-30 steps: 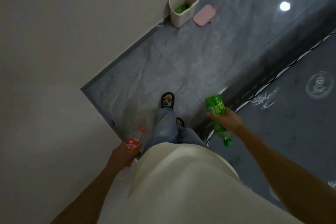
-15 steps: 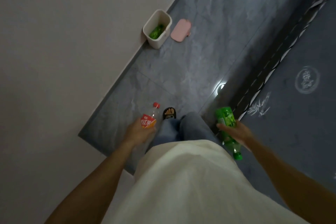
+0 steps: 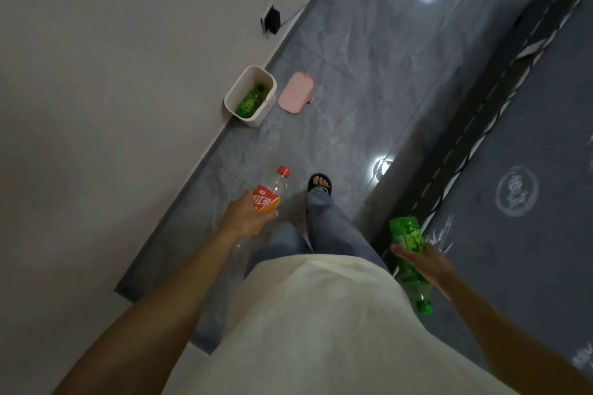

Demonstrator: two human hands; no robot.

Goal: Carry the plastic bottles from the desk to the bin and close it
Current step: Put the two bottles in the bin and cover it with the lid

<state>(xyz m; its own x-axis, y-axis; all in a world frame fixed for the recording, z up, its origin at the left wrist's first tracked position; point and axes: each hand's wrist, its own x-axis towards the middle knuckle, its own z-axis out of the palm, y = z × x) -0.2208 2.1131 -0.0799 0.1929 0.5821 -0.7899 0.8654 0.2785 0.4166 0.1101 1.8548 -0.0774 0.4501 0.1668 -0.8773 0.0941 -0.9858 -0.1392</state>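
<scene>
My left hand (image 3: 245, 216) grips a clear bottle with a red label and red cap (image 3: 272, 191), cap pointing ahead. My right hand (image 3: 423, 261) holds a green bottle (image 3: 407, 253) with its cap pointing down toward me. Ahead on the floor, against the wall, stands a white open bin (image 3: 256, 115) with a green bottle (image 3: 248, 101) lying inside it. The bin's pink lid (image 3: 296, 92) lies flat on the floor just right of the bin.
A pale wall (image 3: 112, 90) runs along the left. A black plug with a cable (image 3: 272, 21) sits on the wall beyond the bin. Grey tiled floor (image 3: 353, 90) leads to the bin; a dark patterned mat (image 3: 529, 186) covers the right. My sandalled foot (image 3: 319, 183) is forward.
I have walked toward the bin, which now looks nearer and lower in view. My left hand has swung forward with the red-labelled bottle; my right hand with the green bottle has dropped back.
</scene>
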